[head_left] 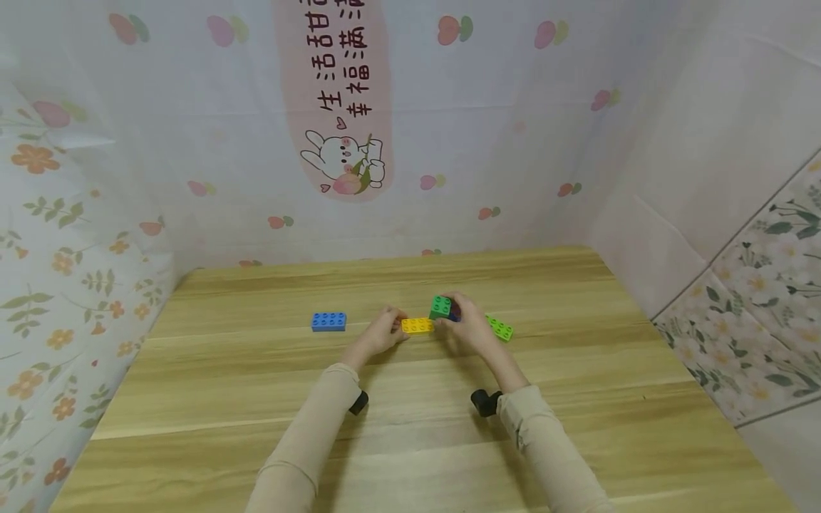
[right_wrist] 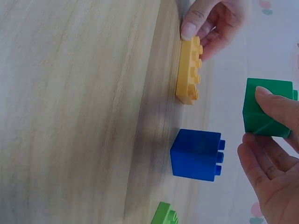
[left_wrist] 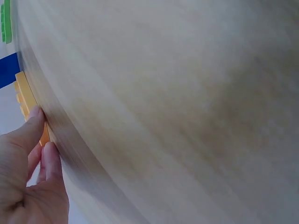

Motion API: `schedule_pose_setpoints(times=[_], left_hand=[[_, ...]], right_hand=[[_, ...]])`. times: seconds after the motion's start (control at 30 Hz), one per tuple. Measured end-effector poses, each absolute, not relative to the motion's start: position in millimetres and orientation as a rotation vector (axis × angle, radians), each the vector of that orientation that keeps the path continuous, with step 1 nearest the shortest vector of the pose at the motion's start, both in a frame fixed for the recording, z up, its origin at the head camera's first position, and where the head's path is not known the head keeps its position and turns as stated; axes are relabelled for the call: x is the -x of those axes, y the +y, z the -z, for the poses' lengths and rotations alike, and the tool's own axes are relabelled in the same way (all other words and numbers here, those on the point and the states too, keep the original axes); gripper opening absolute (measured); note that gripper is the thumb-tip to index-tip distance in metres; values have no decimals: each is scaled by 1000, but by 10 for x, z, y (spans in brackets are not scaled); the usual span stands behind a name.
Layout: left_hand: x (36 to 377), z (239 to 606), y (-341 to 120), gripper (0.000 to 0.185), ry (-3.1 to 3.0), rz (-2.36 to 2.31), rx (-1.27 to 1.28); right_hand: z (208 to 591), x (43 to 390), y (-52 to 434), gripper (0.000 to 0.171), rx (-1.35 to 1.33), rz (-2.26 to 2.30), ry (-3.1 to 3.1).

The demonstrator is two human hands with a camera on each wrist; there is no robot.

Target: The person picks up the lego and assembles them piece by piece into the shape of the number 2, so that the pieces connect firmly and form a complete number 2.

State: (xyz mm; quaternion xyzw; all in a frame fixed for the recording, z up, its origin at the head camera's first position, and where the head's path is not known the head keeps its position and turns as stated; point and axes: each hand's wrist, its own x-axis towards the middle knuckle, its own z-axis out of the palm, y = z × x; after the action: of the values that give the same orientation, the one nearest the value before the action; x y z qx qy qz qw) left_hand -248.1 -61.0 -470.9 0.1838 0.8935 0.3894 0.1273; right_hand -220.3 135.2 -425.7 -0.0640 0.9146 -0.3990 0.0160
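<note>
My left hand (head_left: 388, 329) pinches the left end of a flat yellow brick (head_left: 417, 325) that lies on the wooden table (head_left: 410, 427); the left wrist view shows my thumb and a finger (left_wrist: 32, 126) on that yellow brick (left_wrist: 25, 100). My right hand (head_left: 463, 320) holds a green cube brick (head_left: 440, 307) lifted above the table, just right of the yellow one. In the right wrist view the green cube (right_wrist: 266, 108) is in my fingers (right_wrist: 280, 107), the yellow brick (right_wrist: 189, 70) lies beyond it, and a dark blue cube brick (right_wrist: 197, 155) stands on the table below.
A blue flat brick (head_left: 329, 321) lies apart to the left. A light green flat brick (head_left: 499, 328) lies just right of my right hand. Patterned cloth walls (head_left: 410, 128) close in the table at the back and both sides.
</note>
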Motion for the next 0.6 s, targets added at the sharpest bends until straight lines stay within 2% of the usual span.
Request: schedule_pose_setpoints(times=[0.3, 0.6], left_hand=[[2473, 4728, -608, 37, 2511, -1280, -341], [2473, 4774, -599, 40, 2525, -1301, -359]], right_hand=[[4291, 2306, 1229, 48, 307, 1210, 2813], [4378, 2399, 1131, 48, 349, 1238, 2774]])
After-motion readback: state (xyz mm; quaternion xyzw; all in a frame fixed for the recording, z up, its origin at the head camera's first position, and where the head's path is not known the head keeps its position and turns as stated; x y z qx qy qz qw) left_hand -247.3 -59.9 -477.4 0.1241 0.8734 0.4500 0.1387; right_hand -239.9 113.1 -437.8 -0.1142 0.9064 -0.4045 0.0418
